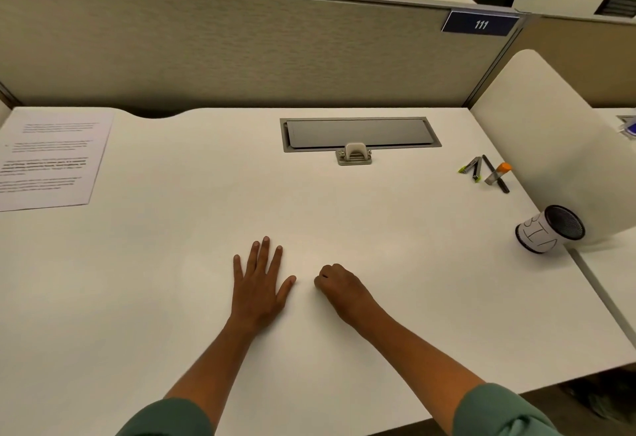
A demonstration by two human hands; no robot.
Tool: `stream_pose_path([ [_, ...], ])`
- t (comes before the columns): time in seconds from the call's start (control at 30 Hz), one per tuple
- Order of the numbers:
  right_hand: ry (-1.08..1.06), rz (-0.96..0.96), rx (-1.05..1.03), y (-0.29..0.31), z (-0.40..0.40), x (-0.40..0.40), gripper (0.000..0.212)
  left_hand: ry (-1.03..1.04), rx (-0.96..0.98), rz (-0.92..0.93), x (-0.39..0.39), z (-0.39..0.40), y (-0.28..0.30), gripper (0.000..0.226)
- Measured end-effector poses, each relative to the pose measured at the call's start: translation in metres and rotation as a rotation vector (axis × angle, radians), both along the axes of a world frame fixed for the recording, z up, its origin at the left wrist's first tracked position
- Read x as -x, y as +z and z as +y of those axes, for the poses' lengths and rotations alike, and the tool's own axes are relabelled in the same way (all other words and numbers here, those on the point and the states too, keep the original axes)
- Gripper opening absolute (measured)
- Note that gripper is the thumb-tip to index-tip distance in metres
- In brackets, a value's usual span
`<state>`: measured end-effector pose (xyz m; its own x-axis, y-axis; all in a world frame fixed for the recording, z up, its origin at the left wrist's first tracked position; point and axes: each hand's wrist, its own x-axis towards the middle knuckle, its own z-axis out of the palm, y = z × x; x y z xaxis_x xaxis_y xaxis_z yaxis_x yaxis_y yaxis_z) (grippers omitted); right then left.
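1. Resting palm down on the white desk (378, 222), the left hand (260, 286) has its fingers straight and slightly spread.
2. The right hand (344, 292) lies just beside it, not touching, with its fingers curled under into a fist that grips nothing visible.
3. Both hands sit on the desk's middle, towards its near edge.
4. Well apart from them are a printed sheet (48, 156) at far left, pens (488, 170) at far right, and a mesh pen cup (549, 229) tipped over by the right edge.
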<state>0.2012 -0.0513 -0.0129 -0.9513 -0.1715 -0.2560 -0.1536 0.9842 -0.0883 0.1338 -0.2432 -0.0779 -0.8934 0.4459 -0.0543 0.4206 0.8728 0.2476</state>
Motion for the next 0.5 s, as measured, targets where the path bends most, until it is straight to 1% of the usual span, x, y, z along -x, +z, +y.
stream_pose_path([
  [0.23, -0.025, 0.078, 0.013, -0.005, -0.005, -0.002, 0.036, 0.002, -0.013, -0.017, 0.006, 0.005, 0.003, 0.075],
  [0.3, -0.023, 0.117, -0.023, -0.002, -0.008, -0.004, 0.036, 0.002, -0.019, -0.027, 0.006, 0.005, 0.005, 0.076],
  [0.4, -0.030, 0.159, -0.081, 0.001, -0.011, -0.007, 0.045, 0.002, -0.019, -0.035, 0.006, 0.006, 0.007, 0.078],
  [0.5, -0.049, 0.200, -0.070, -0.003, -0.012, -0.006, 0.046, 0.006, -0.037, -0.049, 0.006, 0.007, 0.008, 0.083],
])
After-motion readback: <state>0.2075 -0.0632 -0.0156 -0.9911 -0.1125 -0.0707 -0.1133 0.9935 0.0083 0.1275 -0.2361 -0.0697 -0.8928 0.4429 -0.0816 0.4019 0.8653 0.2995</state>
